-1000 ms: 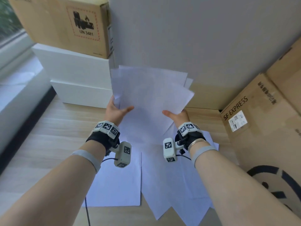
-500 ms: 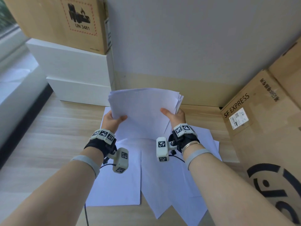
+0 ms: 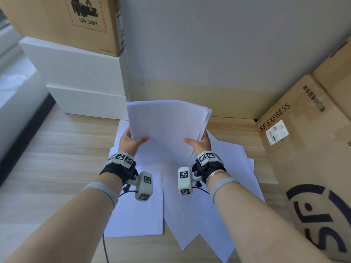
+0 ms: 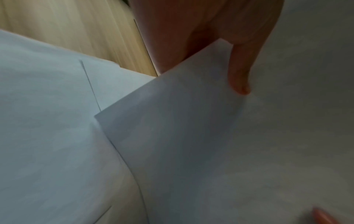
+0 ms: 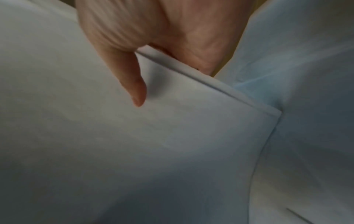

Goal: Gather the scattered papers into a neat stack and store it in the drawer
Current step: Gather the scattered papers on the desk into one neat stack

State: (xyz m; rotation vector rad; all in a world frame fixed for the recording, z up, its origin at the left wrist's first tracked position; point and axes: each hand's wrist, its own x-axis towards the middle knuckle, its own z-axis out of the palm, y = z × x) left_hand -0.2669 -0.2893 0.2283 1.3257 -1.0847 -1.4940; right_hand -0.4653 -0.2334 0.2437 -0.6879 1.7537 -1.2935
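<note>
Above loose sheets (image 3: 136, 209) on the floor (image 3: 57, 158), left hand (image 3: 131, 142) and right hand (image 3: 199, 143) pinch an upright white paper stack (image 3: 167, 128), top edges slightly uneven

Cardboard box (image 3: 62, 21) at 11 o'clock, printed "UN 3481" inside a red dashed border, sits on top of a white block (image 3: 76, 67). That block rests on a second white block (image 3: 89, 102), stepped, on the light wood floor (image 3: 57, 149). Grey wall (image 3: 218, 38) at 12 o'clock with a tan baseboard (image 3: 228, 99). Cardboard box (image 3: 303, 149) at 3 o'clock, marked "SF EXPRESS", carries a white shipping label (image 3: 277, 132).
</note>
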